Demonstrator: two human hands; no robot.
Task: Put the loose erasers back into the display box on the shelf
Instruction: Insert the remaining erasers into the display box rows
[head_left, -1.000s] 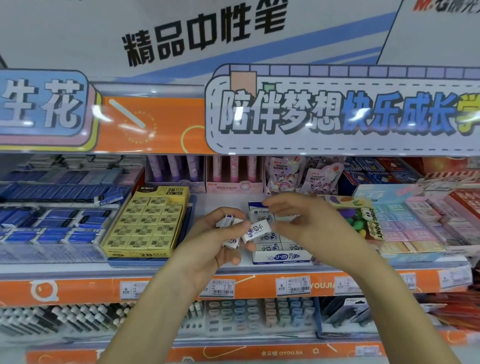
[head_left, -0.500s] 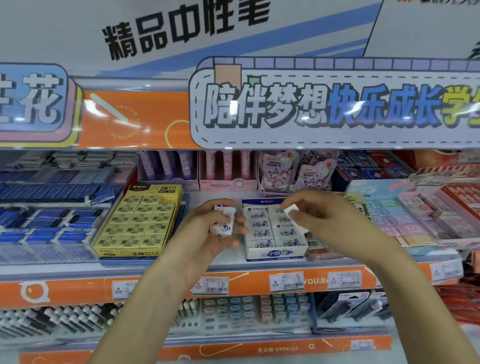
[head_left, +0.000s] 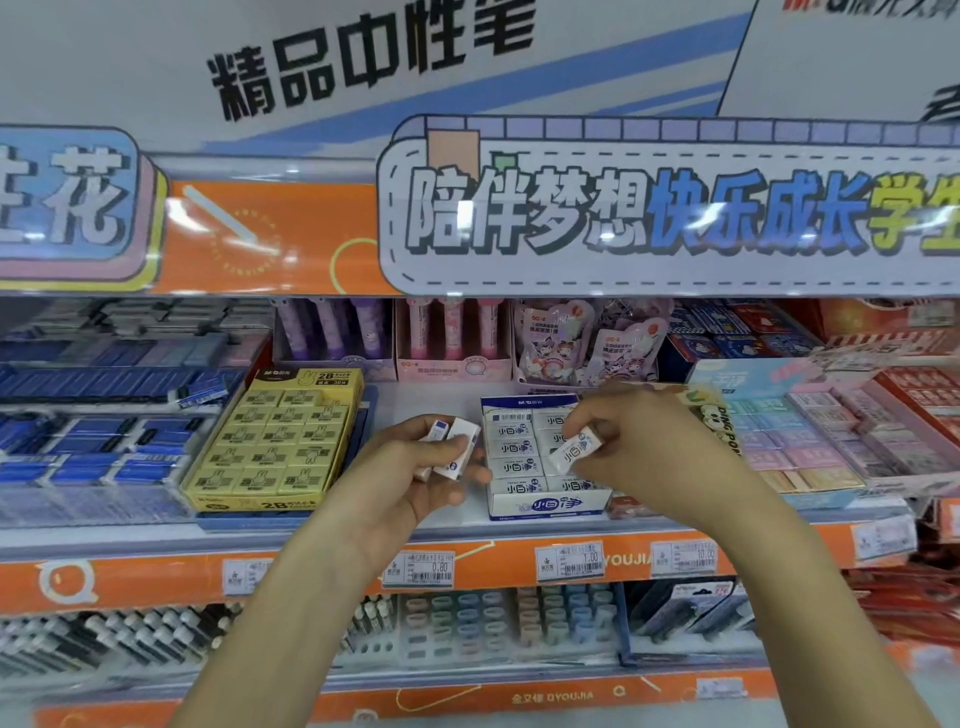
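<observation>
At the left of the shelf (head_left: 467, 525) we saw a yellow box (head_left: 275, 441) of 2B erasers. Just right of it our left hand (head_left: 415, 478) hovered palm up, its fingers (head_left: 457, 444) curled around two erasers (head_left: 449, 447) in white sleeves. Next came the display box (head_left: 545, 506), white and blue, with rows of erasers inside. Our right hand (head_left: 654, 457) hung over the box's right column, its fingers (head_left: 584, 423) pinching one eraser (head_left: 574, 452), tilted and just above the packed rows. Pastel erasers (head_left: 810, 441) lay far right.
</observation>
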